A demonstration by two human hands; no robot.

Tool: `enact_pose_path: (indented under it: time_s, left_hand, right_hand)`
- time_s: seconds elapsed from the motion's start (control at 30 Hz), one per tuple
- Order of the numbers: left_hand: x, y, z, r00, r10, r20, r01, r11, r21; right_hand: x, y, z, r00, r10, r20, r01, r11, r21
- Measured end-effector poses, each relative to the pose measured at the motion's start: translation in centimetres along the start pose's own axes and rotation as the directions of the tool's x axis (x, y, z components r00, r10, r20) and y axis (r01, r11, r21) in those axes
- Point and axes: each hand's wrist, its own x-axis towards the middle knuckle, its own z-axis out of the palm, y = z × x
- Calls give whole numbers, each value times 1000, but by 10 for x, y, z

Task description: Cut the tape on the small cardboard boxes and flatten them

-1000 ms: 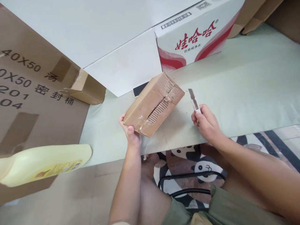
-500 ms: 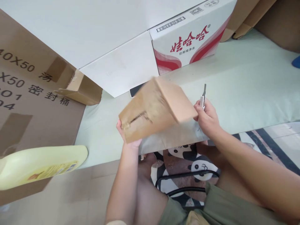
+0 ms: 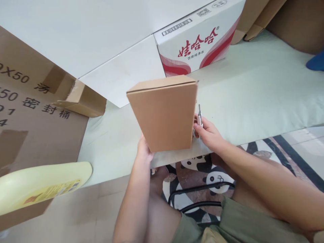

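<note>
A plain brown cardboard box (image 3: pixel 165 118) is tilted up over the near edge of the cloth-covered surface, one smooth broad face toward me. My left hand (image 3: pixel 144 148) grips its lower left side, and the fingers go out of sight behind it. At the box's right side, my right hand (image 3: pixel 209 135) is closed around a small white box cutter (image 3: pixel 199 119), whose narrow grey blade points up. Some right fingertips are close to the box's edge; whether they touch it I cannot tell.
Behind stand a large white box (image 3: pixel 124 79) and a white-and-red water carton (image 3: pixel 197 50). A big printed brown carton (image 3: pixel 50 135) is at left, with a pale yellow bottle (image 3: pixel 45 184) in front. Something blue (image 3: pixel 315 62) shows at far right. Pale green cloth (image 3: pixel 253 91) covers the surface.
The box has been turned: its taped, scuffed face no longer shows, and a plain face is toward me. My right hand with the box cutter has shifted left and slightly lower.
</note>
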Motion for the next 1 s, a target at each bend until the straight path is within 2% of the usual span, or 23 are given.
enact_pose_path:
  time_s: [0.07, 0.1, 0.2, 0.27, 0.33, 0.4, 0.43, 0.5, 0.57, 0.6, 0.73, 0.83, 0.9, 0.93, 1.0]
  left_hand:
    - [-2, -4, 1, 989, 124, -76, -126, 992, -17]
    - [-3, -6, 0, 985, 160, -71, -162, 987, -20]
    - [-7, -10, -4, 966, 239, 95, -242, 970, 24]
    - [-8, -11, -6, 918, 313, 245, -346, 932, 105]
    - [-7, -10, -7, 844, 404, 354, -493, 843, 215]
    - [-5, -5, -7, 755, 530, 386, -648, 695, 311]
    - [-4, -2, -6, 693, 615, 375, -721, 592, 361]
    - [-3, 7, -7, 527, 782, 332, -806, 335, 488]
    - [-4, 14, -8, 372, 872, 318, -770, 99, 630]
    - [-4, 17, -9, 323, 889, 326, -735, 18, 678]
    - [-9, 23, -13, 197, 892, 407, -674, -178, 717]
    - [-12, 26, -15, 88, 897, 432, -646, -279, 711]
    - [-13, 27, -15, 50, 896, 442, -631, -315, 709]
    - [-13, 26, -15, 53, 893, 447, -626, -319, 712]
    - [-13, 22, -14, 103, 882, 460, -618, -305, 724]
  right_hand:
    - [0, 1, 1, 1000, 7, 19, -7, 1000, -26]
    - [0, 1, 2, 999, 12, 30, -11, 999, -36]
    - [-1, 1, 4, 1000, 24, 16, -23, 999, -36]
    - [0, 2, 5, 999, 38, -14, -38, 999, -25]
    - [3, 4, 4, 997, 57, -51, -57, 998, -15]
    - [6, 6, 2, 989, 86, -116, -87, 996, -2]
    - [8, 8, 0, 980, 113, -161, -113, 994, 12]
    - [11, 10, -3, 952, 179, -248, -170, 984, 59]
    - [13, 13, -6, 928, 224, -297, -203, 974, 100]
    - [14, 14, -7, 924, 224, -309, -202, 974, 103]
    - [12, 17, -7, 948, 143, -284, -141, 990, 30]
    - [9, 16, -3, 966, 114, -231, -117, 993, 1]
    - [7, 14, -1, 971, 103, -216, -107, 994, -3]
    - [6, 13, -1, 972, 96, -215, -99, 995, -4]
    - [6, 11, 0, 972, 81, -221, -82, 997, 3]
